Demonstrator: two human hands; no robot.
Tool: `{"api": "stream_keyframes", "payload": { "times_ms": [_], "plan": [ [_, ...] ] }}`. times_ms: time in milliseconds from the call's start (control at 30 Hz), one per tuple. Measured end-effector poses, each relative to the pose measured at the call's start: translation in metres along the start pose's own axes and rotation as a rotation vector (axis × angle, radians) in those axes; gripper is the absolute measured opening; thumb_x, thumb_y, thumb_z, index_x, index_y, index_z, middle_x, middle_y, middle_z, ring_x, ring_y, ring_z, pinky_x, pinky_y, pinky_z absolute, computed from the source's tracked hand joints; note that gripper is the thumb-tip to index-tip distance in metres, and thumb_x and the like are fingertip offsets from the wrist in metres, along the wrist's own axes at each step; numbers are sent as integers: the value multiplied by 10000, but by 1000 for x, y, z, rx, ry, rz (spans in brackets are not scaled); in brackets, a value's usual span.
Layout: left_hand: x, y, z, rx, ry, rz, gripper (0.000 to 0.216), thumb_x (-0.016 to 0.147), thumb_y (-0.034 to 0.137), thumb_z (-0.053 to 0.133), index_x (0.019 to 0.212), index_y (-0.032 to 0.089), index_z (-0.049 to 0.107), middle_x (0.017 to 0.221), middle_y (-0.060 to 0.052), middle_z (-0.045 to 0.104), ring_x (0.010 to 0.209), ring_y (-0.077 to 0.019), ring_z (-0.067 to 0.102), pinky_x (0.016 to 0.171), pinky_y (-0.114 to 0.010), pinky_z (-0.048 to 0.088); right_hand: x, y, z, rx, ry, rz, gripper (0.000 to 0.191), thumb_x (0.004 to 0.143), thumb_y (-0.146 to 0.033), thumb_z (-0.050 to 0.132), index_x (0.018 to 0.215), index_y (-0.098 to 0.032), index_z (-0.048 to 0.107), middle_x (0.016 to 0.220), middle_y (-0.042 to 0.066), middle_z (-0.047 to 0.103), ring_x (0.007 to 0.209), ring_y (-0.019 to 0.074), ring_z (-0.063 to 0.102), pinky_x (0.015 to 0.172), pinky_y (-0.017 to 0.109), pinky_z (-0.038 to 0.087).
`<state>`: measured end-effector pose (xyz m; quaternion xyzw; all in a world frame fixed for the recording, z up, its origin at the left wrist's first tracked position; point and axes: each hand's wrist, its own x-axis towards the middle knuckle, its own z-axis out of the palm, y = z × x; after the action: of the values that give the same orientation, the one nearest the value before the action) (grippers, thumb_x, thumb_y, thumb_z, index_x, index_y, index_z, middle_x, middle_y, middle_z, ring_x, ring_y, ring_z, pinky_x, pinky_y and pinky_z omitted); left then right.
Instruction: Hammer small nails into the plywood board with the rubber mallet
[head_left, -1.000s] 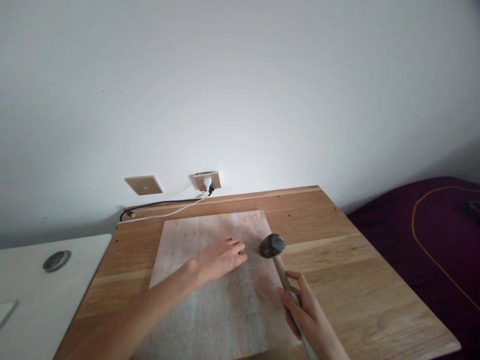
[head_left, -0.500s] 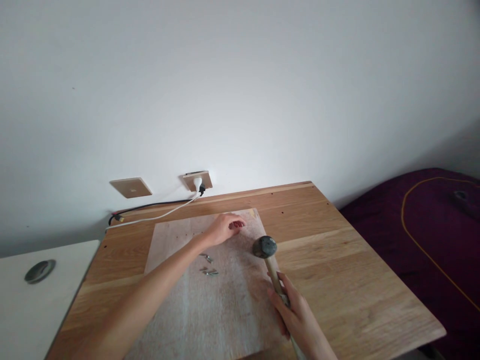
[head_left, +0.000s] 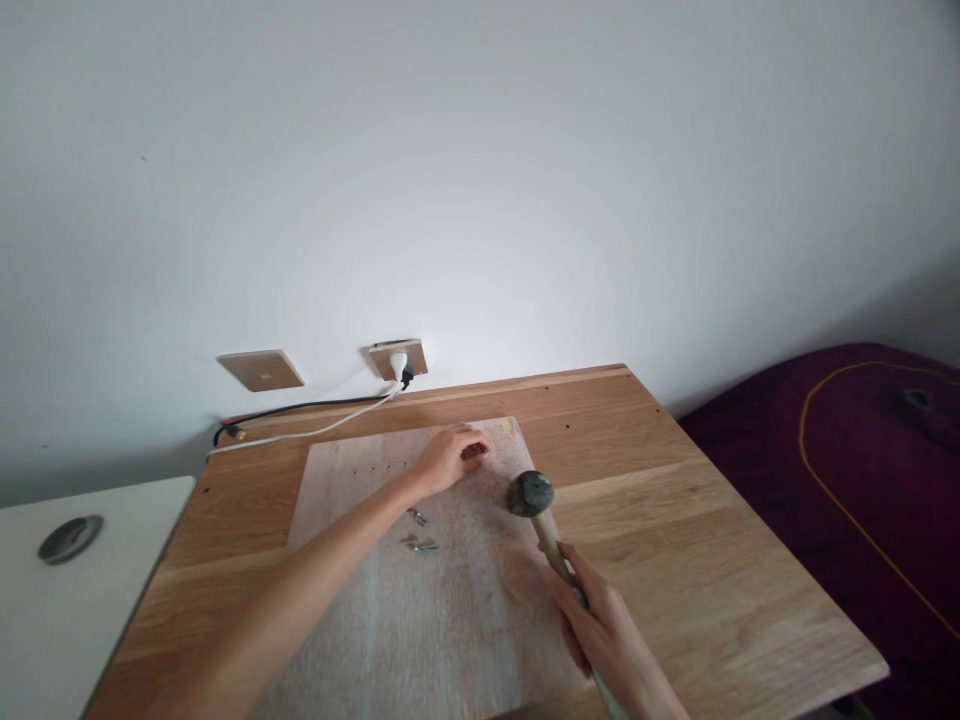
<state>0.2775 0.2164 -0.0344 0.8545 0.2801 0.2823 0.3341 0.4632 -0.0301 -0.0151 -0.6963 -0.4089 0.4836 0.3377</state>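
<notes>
My right hand (head_left: 600, 625) is wrapped round the wooden handle of a rubber mallet (head_left: 531, 494), whose dark head hovers over the right side of a pale wooden board (head_left: 420, 620). Near the board's far right corner, my left hand (head_left: 450, 458) has its thumb and fingers curled together in a pinch, low over the surface. What sits between those fingertips is too small to make out. Several small metal pieces (head_left: 421, 546), possibly nails or screws, lie on the board below my left wrist. A row of small dark dots (head_left: 373, 468) runs across its far left part.
The board lies on a wooden table (head_left: 675, 540) against a white wall. A white plug sits in a wall socket (head_left: 397, 362), with a white cable (head_left: 322, 433) and a black one along the table's back left. A white surface (head_left: 127, 600) is at left, purple fabric (head_left: 885, 480) at right.
Both hands keep nearly the same places. The fingers of my right hand have shifted slightly on the mallet handle, and the view has moved a little.
</notes>
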Motion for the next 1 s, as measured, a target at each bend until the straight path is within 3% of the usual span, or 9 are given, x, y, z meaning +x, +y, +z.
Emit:
{"api": "stream_keyframes", "payload": {
  "times_ms": [133,267,400,567,833,900,1000],
  "plan": [
    [0,2,2,4,23,-18,108,864,88,746,920,177,769,908,-42,757,854,-185,686,817,-275,505,12,-18,-6,0,-2,-47,616,962,-666,492,1297,-153,554,467,-126,460,318,94,390,333,199,268],
    [-3,2,3,-45,60,-70,232,879,104,718,1091,190,759,914,-28,765,793,-160,692,796,-267,521,30,-49,-7,-31,-4,-129,473,969,-639,504,1118,-198,586,481,-118,471,335,94,431,353,196,294],
    [-3,2,4,-48,69,-73,367,848,105,739,1202,201,731,887,-13,766,783,-162,697,791,-261,524,43,-69,-1,-101,-6,-173,497,973,-624,468,1172,-182,582,461,-114,479,339,120,477,355,206,332],
    [-3,4,2,-2,79,-93,430,810,82,755,1220,213,737,882,-15,766,783,-172,704,763,-254,517,50,-71,9,-165,-19,-179,541,977,-596,440,1262,-164,598,452,-109,496,342,142,518,360,219,368],
    [0,7,4,-119,55,-167,445,789,73,757,1215,196,724,904,-23,782,784,-180,721,788,-277,544,51,-67,15,-184,14,-166,551,960,-606,424,1231,-162,604,433,-105,494,333,154,526,365,232,377],
    [-1,9,-3,-133,28,-172,417,797,85,748,1202,175,707,929,-36,773,808,-183,719,780,-274,543,51,-66,15,-176,16,-169,549,961,-609,420,1235,-165,591,447,-105,501,337,153,529,357,229,371],
    [-16,17,-30,-2,-28,-103,241,842,117,692,1078,164,702,996,-62,733,900,-199,698,833,-292,535,51,-63,14,-159,15,-170,535,964,-608,429,1235,-171,576,445,-110,494,341,151,526,354,225,370]
  ]
}}
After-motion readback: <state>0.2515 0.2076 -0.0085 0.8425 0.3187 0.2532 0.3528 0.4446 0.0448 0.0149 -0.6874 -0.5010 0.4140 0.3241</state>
